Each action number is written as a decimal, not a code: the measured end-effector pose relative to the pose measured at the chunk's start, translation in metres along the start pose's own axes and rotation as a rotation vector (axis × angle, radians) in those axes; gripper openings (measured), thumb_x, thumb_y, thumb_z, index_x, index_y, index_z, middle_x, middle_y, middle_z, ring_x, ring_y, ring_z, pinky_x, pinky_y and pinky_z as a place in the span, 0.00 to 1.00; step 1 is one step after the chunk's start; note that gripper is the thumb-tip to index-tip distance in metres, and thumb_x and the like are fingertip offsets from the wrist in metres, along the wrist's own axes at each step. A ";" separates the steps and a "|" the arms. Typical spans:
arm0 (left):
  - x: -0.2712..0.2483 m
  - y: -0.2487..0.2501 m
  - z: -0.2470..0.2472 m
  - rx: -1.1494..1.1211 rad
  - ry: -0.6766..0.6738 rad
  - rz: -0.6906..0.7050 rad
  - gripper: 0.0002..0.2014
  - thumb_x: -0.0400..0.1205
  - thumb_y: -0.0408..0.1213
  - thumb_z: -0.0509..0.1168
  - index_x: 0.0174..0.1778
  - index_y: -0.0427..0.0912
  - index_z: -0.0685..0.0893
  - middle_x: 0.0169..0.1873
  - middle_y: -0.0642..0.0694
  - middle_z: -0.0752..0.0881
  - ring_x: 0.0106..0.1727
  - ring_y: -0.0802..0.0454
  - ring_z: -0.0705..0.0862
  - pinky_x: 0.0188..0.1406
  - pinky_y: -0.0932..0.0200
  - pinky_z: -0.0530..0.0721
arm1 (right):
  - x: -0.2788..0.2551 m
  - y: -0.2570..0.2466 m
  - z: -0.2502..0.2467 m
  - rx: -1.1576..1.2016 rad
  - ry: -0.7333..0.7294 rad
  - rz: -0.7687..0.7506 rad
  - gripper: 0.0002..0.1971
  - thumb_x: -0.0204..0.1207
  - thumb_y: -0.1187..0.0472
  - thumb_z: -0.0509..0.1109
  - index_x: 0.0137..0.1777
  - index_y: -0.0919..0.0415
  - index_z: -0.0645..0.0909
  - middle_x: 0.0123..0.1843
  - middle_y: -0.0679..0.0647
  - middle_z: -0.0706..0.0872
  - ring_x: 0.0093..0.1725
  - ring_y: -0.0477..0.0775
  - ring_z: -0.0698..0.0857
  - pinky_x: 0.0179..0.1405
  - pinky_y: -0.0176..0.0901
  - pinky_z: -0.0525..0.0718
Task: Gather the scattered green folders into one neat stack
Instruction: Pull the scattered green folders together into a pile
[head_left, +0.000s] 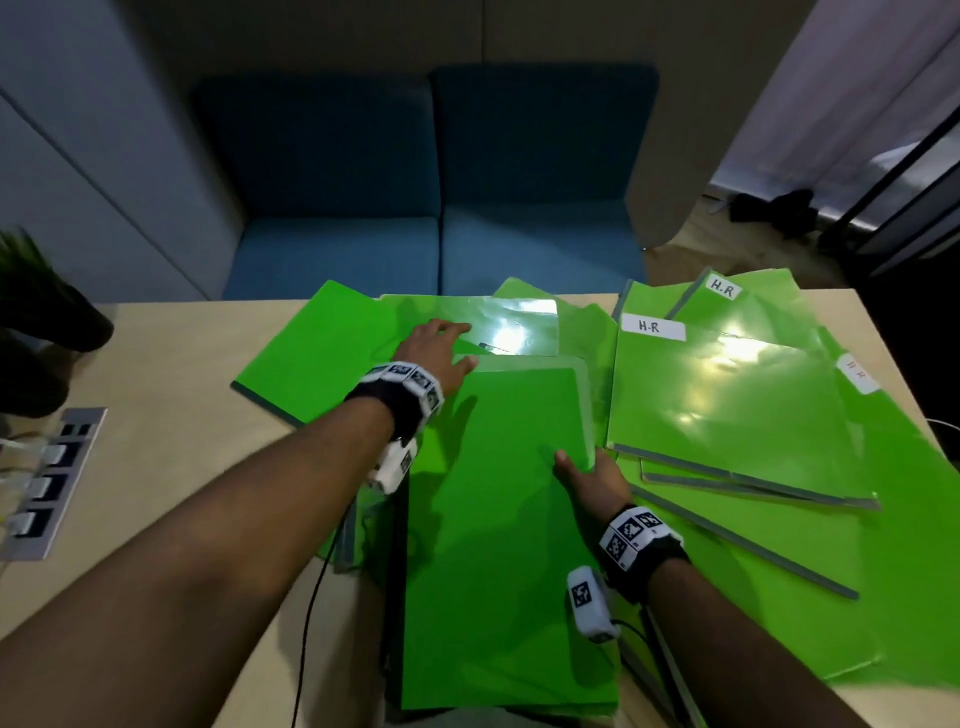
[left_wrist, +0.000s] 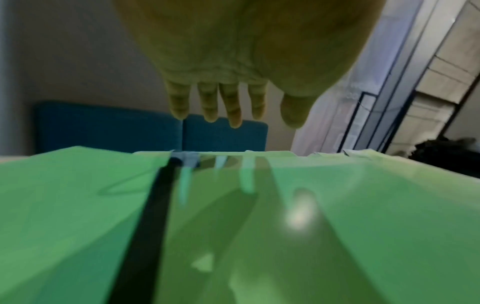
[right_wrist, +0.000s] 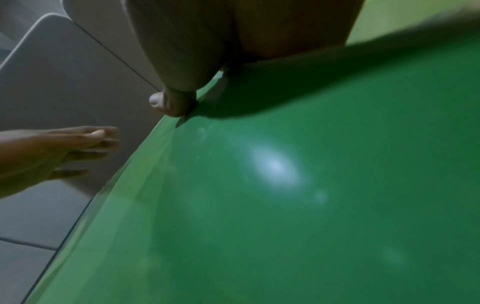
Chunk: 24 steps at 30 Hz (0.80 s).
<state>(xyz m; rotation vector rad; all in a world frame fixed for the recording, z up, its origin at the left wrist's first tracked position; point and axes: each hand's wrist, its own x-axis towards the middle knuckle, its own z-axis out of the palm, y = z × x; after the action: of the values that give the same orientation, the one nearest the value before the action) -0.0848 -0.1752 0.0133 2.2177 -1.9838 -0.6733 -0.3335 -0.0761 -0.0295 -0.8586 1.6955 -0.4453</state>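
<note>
Several green folders lie spread over the table (head_left: 171, 374). The nearest folder (head_left: 498, 530) is lifted and tilted towards me. My right hand (head_left: 587, 475) grips its right edge, thumb on top and fingers hidden underneath. In the right wrist view the thumb presses the folder (right_wrist: 285, 195) at its edge. My left hand (head_left: 441, 345) hovers flat with straight fingers over a glossy folder (head_left: 509, 325) behind it. The left wrist view shows the left hand (left_wrist: 228, 115) spread above green covers (left_wrist: 259, 226), not touching them. Overlapping folders labelled H-R (head_left: 727, 405) fan out at the right.
A blue sofa (head_left: 431, 208) stands beyond the table's far edge. A metal socket panel (head_left: 47, 483) with plugs sits in the table at the left, near a dark plant pot (head_left: 47, 332). A cable (head_left: 311, 597) hangs from my left wrist.
</note>
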 end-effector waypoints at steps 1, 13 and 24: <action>0.009 0.010 0.000 0.067 -0.043 0.042 0.29 0.83 0.56 0.60 0.81 0.55 0.64 0.80 0.45 0.66 0.80 0.42 0.64 0.80 0.40 0.62 | 0.004 0.002 0.000 -0.013 -0.008 -0.004 0.48 0.62 0.30 0.71 0.78 0.56 0.64 0.76 0.59 0.76 0.73 0.64 0.75 0.70 0.66 0.75; -0.004 0.040 0.047 0.273 -0.189 0.110 0.29 0.81 0.65 0.53 0.78 0.61 0.64 0.78 0.48 0.71 0.77 0.42 0.70 0.74 0.36 0.69 | 0.007 0.005 -0.002 0.190 0.003 0.005 0.29 0.80 0.45 0.66 0.74 0.62 0.71 0.73 0.60 0.78 0.69 0.61 0.78 0.69 0.58 0.77; -0.050 -0.079 0.014 -0.301 0.214 -0.734 0.33 0.80 0.39 0.67 0.80 0.34 0.64 0.77 0.30 0.67 0.78 0.32 0.67 0.75 0.43 0.67 | 0.002 0.008 0.001 0.098 0.028 -0.061 0.50 0.62 0.27 0.69 0.79 0.56 0.66 0.79 0.58 0.72 0.76 0.64 0.73 0.71 0.67 0.74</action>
<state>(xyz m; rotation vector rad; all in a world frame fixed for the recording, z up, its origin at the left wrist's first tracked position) -0.0199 -0.1120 -0.0140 2.6449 -0.8670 -0.6889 -0.3354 -0.0723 -0.0364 -0.8375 1.6624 -0.5796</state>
